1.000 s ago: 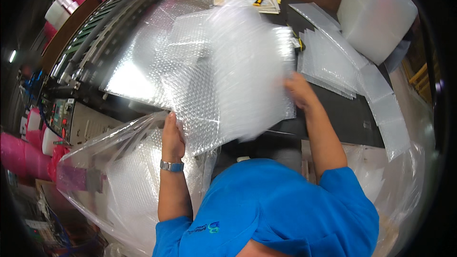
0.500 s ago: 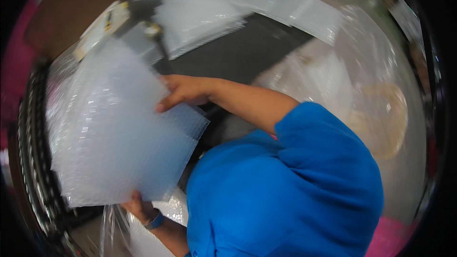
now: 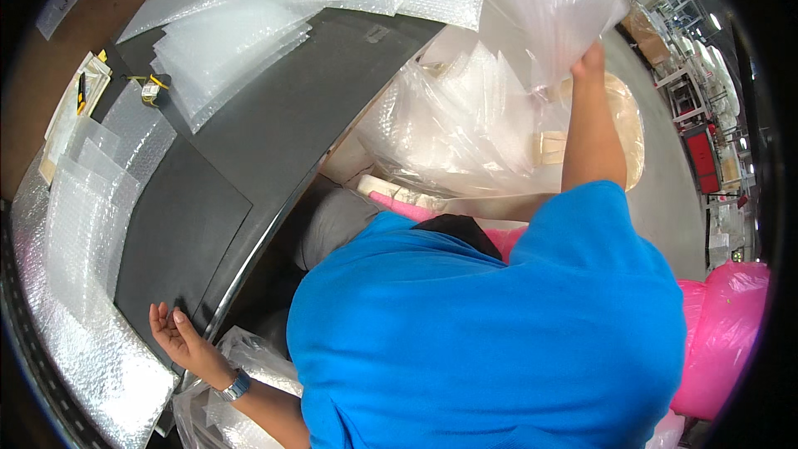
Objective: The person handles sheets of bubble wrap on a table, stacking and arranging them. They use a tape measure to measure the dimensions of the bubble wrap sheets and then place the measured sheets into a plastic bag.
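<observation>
My right hand (image 3: 588, 64) is stretched out to the far right, closed on the edge of a bundle of bubble-wrap sheets (image 3: 555, 8). Motion blurs that bundle, and its upper part leaves the picture. It hangs above a large clear plastic bag (image 3: 399, 137) with white bubble-wrap pieces (image 3: 474, 96) in it. My left hand (image 3: 183, 342) is empty, palm up and fingers loosely apart, over the near left part of the dark table. Close by lies a silvery bubble-wrap sheet (image 3: 100, 366), with thin translucent bubble-wrap pieces (image 3: 83, 233) beyond it.
Bubble-wrap pouches (image 3: 229, 54) lie overlapped along the table's (image 3: 249, 125) far side. A yellow-black cutter (image 3: 81, 93) and a small tape-like roll (image 3: 151, 90) are at the far left. Pink bags (image 3: 723, 341) stand at the right, with a red cabinet (image 3: 702, 158) farther off.
Both hands held a bubble-wrap stack at the left. My left hand has let go, and my right arm has swung far right with bubble wrap in hand. The view has turned right.
</observation>
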### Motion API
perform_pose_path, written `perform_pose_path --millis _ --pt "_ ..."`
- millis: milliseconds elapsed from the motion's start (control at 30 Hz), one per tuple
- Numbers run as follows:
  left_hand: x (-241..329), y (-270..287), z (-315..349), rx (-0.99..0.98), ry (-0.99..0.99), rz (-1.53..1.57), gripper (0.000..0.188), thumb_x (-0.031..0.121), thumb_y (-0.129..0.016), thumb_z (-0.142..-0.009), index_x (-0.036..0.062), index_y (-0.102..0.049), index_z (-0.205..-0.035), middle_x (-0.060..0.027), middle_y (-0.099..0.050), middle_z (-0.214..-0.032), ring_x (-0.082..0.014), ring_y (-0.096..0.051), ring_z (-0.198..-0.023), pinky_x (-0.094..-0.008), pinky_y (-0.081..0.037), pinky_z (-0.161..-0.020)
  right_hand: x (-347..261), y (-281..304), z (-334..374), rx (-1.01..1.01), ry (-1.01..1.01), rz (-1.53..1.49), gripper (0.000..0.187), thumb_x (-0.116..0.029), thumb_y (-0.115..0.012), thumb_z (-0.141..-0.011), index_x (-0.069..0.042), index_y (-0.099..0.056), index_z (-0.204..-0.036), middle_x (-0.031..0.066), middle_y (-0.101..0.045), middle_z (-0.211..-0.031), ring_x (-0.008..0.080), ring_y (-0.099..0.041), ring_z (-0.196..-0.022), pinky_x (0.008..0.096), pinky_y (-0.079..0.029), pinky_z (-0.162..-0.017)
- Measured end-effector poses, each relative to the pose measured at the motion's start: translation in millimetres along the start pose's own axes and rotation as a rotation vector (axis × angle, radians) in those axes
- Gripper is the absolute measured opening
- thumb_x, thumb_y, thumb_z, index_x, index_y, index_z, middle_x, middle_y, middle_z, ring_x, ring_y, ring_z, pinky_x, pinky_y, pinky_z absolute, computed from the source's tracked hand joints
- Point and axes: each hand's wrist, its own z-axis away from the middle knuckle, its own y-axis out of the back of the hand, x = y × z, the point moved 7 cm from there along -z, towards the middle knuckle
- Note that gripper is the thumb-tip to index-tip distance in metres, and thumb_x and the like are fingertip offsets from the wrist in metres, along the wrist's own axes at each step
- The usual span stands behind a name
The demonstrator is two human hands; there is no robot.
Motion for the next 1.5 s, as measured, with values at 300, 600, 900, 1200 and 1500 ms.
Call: perform_pose_path --millis 300,600,900,1200,1500 --pt "4.6 -0.1 3.3 -0.018 -0.041 0.059 0.036 0.009 -0.052 -0.087 -0.0004 -0.042 -0.121 -0.0093 -0.048 -0.114 -0.0126 -0.048 -0.094 -0.0241 -0.039 -0.085 117.1 177.4 47.4 0.534 -0.474 1.487 0.054 -0.023 -0.053 -0.078 -0.010 -0.039 -0.128 0.0184 -0.038 -0.130 0.0301 -0.037 -0.121 0.0415 -0.030 -0.098" --pt "4.2 1.8 -5.2 -0.047 0.037 0.064 0.041 0.012 -0.057 -0.084 0.0028 -0.044 -0.121 -0.0107 -0.048 -0.114 -0.0162 -0.048 -0.098 -0.0281 -0.041 -0.083 46.0 -195.8 68.5 -0.307 0.638 0.835 0.036 -0.009 -0.054 -0.080 -0.005 -0.049 -0.115 0.0113 -0.053 -0.107 0.0213 -0.051 -0.100 0.0328 -0.041 -0.085" --pt "9.4 28.9 -36.0 0.051 -0.303 -0.867 0.036 0.023 -0.062 -0.075 0.0078 -0.055 -0.107 -0.0157 -0.049 -0.113 -0.0329 -0.046 -0.104 -0.0420 -0.034 -0.089 157.9 -488.2 310.0 -1.438 -0.226 0.275 0.043 -0.025 -0.057 -0.083 -0.007 -0.044 -0.121 0.0095 -0.052 -0.107 0.0150 -0.051 -0.095 0.0280 -0.042 -0.080" --pt "15.9 18.6 -34.2 0.058 -0.234 -0.963 0.035 0.025 -0.062 -0.074 0.0102 -0.057 -0.105 -0.0118 -0.051 -0.111 -0.0285 -0.047 -0.104 -0.0405 -0.031 -0.090 285.7 -625.7 330.0 -1.215 0.049 1.005 0.075 -0.053 -0.057 -0.073 -0.013 -0.032 -0.131 0.0227 -0.032 -0.132 0.0334 -0.027 -0.126 0.0541 -0.022 -0.098" --pt "19.7 30.5 -31.2 0.137 -0.294 -0.868 0.044 0.026 -0.065 -0.071 0.0060 -0.054 -0.108 -0.0195 -0.044 -0.120 -0.0334 -0.040 -0.110 -0.0428 -0.029 -0.091 333.5 -697.0 294.3 -1.122 -0.102 0.979 0.088 -0.064 -0.057 -0.067 -0.011 -0.030 -0.132 0.0218 -0.038 -0.129 0.0358 -0.034 -0.122 0.0462 -0.026 -0.098"
